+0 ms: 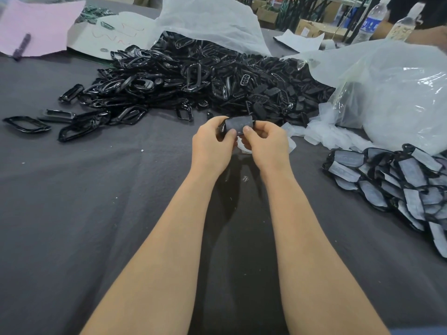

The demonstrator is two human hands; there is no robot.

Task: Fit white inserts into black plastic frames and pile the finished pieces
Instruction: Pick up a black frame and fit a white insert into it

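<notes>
Grey-clothed table (72, 189), cardboard boxes (307, 27) behind (beneath metal racking (302, 6)).

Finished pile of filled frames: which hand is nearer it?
Right. The right hand sits left of the finished pile, gripping the frame at centre; the left hand grips the same frame's far side, further off.

Glossy black plastic frames (169, 76) — matt grey cloth (96, 201), filmy translucent bags (399, 93)

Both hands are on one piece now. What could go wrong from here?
1. Both thumbs press the near edge of the small black plastic frame; the insert may seat crooked or pop out.
2. The heap of loose black plastic frames lies just beyond the left hand and right hand; a dropped piece could get lost there.
</notes>
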